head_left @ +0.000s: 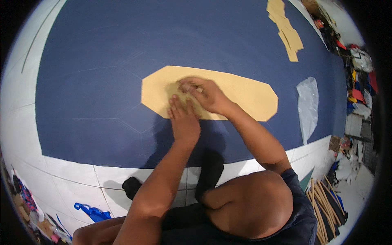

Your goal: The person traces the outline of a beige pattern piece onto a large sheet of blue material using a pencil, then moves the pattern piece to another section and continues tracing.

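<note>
A long tan card-like template [245, 96] with cut-off corners lies flat on a wide sheet of dark blue fabric [94, 90]. My left hand [183, 120] rests on the template's near edge, left of its middle, fingers spread. Just beyond it, my right hand [206, 94] is over the template with thumb and fingers curled together. Whatever sits between those fingertips, if anything, is blurred and too small to make out. Thin pale lines on the fabric run to the left of the template, some forming angled outlines like its end.
Several tan card pieces [288, 34] lie at the far right of the fabric, with a clear plastic bag [307, 108] nearer. Wooden sticks [320, 210] lie at lower right. A blue item [93, 212] is on the white tiles [75, 179]. Mixed clutter [359, 94] lines the right side.
</note>
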### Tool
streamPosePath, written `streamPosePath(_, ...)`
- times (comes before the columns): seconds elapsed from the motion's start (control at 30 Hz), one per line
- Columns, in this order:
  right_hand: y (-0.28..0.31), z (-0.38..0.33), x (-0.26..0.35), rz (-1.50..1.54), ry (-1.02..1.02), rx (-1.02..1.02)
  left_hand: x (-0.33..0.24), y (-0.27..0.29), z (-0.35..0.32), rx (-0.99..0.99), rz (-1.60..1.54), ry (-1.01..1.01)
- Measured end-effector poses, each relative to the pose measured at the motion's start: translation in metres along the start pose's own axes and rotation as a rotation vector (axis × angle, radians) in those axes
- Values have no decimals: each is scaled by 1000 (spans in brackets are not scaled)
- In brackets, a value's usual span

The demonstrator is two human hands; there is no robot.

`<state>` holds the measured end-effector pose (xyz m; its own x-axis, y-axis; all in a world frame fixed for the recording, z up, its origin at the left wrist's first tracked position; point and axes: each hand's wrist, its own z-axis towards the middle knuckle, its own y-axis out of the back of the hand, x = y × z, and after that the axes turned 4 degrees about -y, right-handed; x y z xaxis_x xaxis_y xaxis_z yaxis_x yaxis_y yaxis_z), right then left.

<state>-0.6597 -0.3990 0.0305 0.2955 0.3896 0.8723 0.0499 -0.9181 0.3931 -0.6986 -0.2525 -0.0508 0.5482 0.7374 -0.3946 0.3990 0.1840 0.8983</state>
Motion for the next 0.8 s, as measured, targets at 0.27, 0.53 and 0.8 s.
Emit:
streamPosePath(0.27,-56,35,0,-270,202,407,1,7,7,332,-217,49)
streamPosePath(0.53,-58,32,4,-424,180,459,4,-4,3,322,-227,72)
streamPosePath(0.8,-57,33,8,-487,134,487,3,-4,1,216,-300,85)
